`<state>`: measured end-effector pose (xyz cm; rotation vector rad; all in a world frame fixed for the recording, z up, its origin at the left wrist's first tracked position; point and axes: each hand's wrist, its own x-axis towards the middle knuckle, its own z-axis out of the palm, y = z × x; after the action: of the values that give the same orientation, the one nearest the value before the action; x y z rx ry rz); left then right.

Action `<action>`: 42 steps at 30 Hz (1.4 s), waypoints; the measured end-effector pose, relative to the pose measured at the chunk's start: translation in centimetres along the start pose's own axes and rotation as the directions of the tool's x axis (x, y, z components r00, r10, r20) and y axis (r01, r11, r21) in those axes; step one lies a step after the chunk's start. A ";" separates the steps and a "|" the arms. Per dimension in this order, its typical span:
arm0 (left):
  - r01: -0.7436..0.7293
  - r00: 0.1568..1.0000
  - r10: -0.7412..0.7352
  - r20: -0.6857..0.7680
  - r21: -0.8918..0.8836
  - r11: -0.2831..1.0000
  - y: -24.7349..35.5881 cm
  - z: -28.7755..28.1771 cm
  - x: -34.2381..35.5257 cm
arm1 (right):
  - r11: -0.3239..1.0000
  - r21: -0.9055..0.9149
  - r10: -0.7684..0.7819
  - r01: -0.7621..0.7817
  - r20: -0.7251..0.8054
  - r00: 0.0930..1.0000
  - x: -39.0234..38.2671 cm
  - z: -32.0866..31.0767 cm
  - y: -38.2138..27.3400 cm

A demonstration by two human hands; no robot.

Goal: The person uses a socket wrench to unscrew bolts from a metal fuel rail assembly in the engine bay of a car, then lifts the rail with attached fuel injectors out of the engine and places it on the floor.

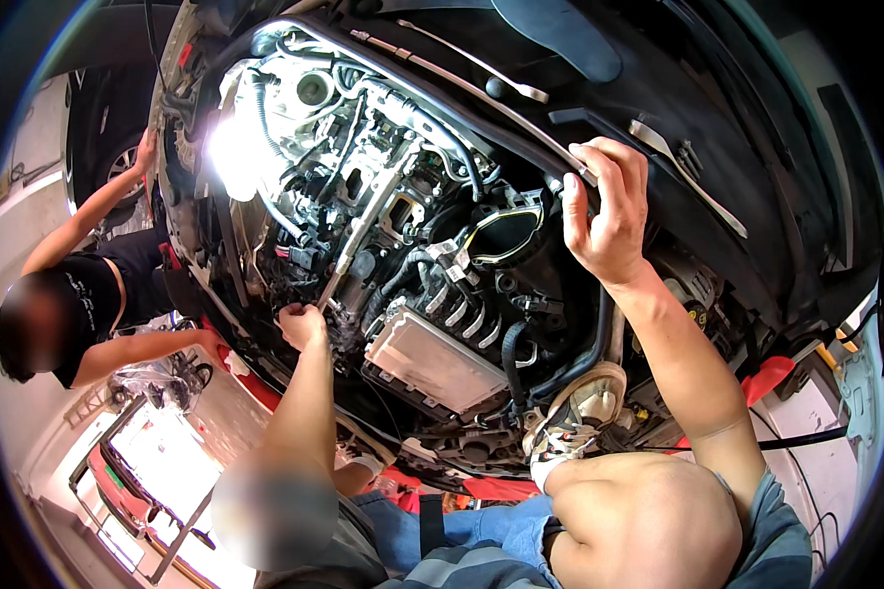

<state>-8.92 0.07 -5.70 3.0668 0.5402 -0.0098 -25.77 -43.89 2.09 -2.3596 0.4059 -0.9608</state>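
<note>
My right hand (607, 211) reaches up from the lower right and grips the black rubber-edged rim (521, 133) at the back of a car's open engine bay, fingers curled over it. My bent knee (643, 520) and my shoe (565, 432) rest against the car's front. My left hand is not in view. A co-worker's hand (301, 324), rising from a person crouched at the bottom centre, holds a long metal tool (359, 236) that runs down into the engine (403, 226).
A bright work lamp (231, 152) glares at the bay's left side. A silver control box (432, 363) sits low in the bay among hoses and wires. Another person in a black shirt (98, 285) leans on the car's left edge. Red cloths (766, 378) hang at the front.
</note>
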 end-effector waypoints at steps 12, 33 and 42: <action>0.292 0.892 -0.342 0.295 0.203 0.935 2.3 -2.0 0.5 | 0.994 0.062 -0.104 0.091 0.803 0.587 4.3 11.9 -5.7; 0.052 0.947 -0.114 0.299 0.209 0.977 0.5 -2.4 0.0 | 0.703 0.359 -0.619 0.614 0.734 0.279 5.0 22.4 -6.8; 0.060 0.920 -0.113 0.374 0.152 0.987 -0.4 -2.4 0.5 | 0.971 0.171 -0.237 0.170 0.805 0.543 4.9 18.9 -8.3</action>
<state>-8.63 0.70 -3.36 3.0411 0.6693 -0.6602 -8.38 -32.39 -1.48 -2.5033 -0.2927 0.1476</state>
